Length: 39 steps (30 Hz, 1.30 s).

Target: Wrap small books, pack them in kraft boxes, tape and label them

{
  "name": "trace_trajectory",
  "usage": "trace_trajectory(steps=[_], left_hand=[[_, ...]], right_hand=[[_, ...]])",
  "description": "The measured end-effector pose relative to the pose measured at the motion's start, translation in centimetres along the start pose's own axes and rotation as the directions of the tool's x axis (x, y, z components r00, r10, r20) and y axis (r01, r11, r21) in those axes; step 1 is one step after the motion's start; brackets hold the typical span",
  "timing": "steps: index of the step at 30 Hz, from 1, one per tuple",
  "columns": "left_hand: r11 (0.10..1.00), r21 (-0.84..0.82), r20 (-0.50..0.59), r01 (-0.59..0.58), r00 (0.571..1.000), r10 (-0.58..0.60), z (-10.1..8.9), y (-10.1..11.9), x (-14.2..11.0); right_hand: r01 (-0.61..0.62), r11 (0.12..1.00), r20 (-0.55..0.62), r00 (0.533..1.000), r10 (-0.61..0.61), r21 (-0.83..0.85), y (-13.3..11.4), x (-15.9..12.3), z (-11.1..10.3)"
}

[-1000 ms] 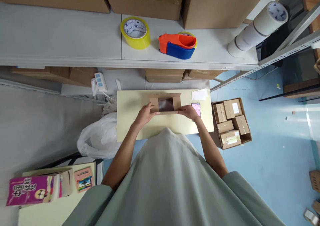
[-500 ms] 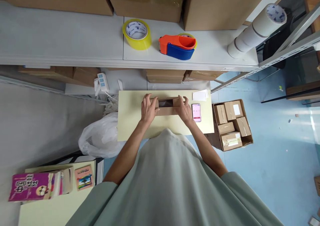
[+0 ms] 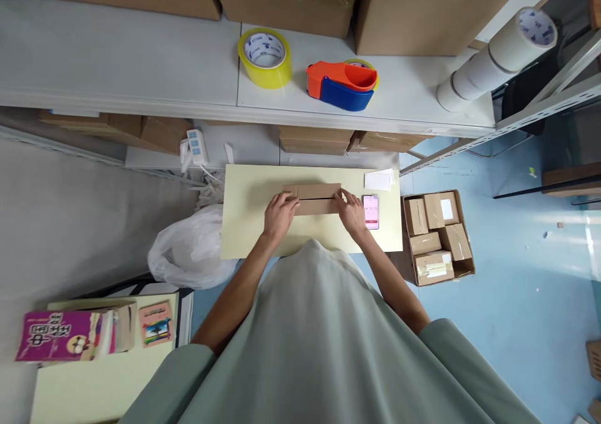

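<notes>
Small flat brown cardboard box, flaps folded down and meeting along a seam, lying near the far edge of the pale yellow rectangular surface. Left hand pressed against the box's left end, fingers curled over its top corner, grip closed on the cardboard. Right hand set against the box's right end in the same way, fingers laid over the top edge, grip likewise closed on the box. Both forearms reaching forward from a pale green garment filling the lower middle of the view.

Just right of the right hand, a pink-cased phone lying flat with its screen lit, touching or nearly touching the hand; cannot tell which. Beyond the phone, white paper slips at the far right corner of the surface.

On the grey shelf above: a yellow roll of packing tape, an orange and blue tape dispenser to its right, and a stack of white tape rolls lying tilted at the shelf's right end. Large brown cartons behind these.

On the blue floor right of the surface, an open brown carton holding small taped parcels. Left of the surface, a white plastic bag and a white power strip. Lower left, a magenta book beside a small pink card
</notes>
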<state>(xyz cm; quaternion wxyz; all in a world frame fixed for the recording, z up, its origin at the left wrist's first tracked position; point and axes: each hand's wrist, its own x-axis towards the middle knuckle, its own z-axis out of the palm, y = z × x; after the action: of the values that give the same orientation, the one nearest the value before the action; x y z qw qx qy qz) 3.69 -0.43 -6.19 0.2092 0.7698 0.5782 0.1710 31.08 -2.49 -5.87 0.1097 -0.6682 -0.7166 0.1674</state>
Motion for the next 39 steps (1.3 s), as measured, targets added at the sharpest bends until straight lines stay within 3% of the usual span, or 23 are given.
trace_trajectory(steps=[4,8,12,14,17,19,24,29,35,39], left_hand=[[0.997,-0.064,-0.043,0.049,0.998,-0.052,0.8,-0.2,0.1],[0.985,-0.137,-0.083,0.103,0.99,-0.115,1.8,-0.1,0.4],[0.941,-0.294,-0.147,0.167,0.965,-0.217,2.5,-0.5,0.8],[0.87,-0.413,-0.167,0.27,0.916,-0.364,3.0,-0.9,0.9],[0.66,-0.586,-0.091,0.47,0.771,-0.63,3.6,-1.4,1.1],[0.577,-0.621,-0.032,0.53,0.719,-0.695,3.7,-1.5,1.4],[0.678,-0.52,-0.083,0.519,0.759,-0.645,2.8,-0.9,1.5],[0.744,-0.437,-0.121,0.506,0.787,-0.606,1.9,0.1,-0.1],[0.781,-0.368,-0.071,0.505,0.822,-0.565,1.6,0.2,-2.1],[0.853,-0.254,-0.028,0.455,0.878,-0.477,1.6,-0.2,-2.7]], right_hand=[[-0.135,0.97,-0.019,0.99,0.142,0.204,1.0,0.8,0.7],[-0.302,0.867,0.03,0.948,0.317,0.397,1.6,1.7,1.2],[-0.347,0.76,0.058,0.923,0.379,0.549,1.8,2.1,1.3],[-0.394,0.687,0.108,0.901,0.42,0.61,1.8,2.1,1.3],[-0.478,0.616,0.164,0.853,0.495,0.627,1.8,2.1,1.3],[-0.492,0.61,0.164,0.843,0.513,0.621,1.6,2.3,1.3],[-0.5,0.657,0.141,0.842,0.52,0.564,0.8,2.3,0.8],[-0.511,0.646,0.14,0.833,0.536,0.567,0.0,0.2,0.0],[-0.524,0.647,0.139,0.824,0.549,0.553,-0.5,-2.8,-0.1],[-0.519,0.677,0.136,0.834,0.535,0.522,-0.7,-3.6,0.5]])
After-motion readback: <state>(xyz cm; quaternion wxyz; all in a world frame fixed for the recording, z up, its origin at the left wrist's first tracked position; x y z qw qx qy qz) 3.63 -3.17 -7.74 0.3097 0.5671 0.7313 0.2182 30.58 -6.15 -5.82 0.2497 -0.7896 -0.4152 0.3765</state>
